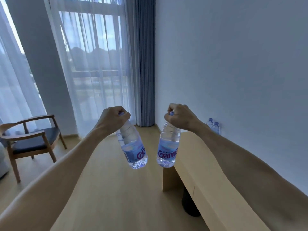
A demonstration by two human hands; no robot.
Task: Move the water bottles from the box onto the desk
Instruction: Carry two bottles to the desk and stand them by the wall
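Fingers of both hands clench bottle caps, left bottle and right bottle hanging mid-carry beside the worktop; next, lower them onto it.

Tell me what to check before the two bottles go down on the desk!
1. Left hand grips the left bottle by its cap: ok.
2. Right hand grips the right bottle by its cap: ok.
3. Carried bottles apart, not bumping: ok.
4. Bare spot showing on the desk: ok.
5. Two bottles already on desk stand upright at the far end by the wall: ok.
6. Box emptied: cannot tell, it is out of view.
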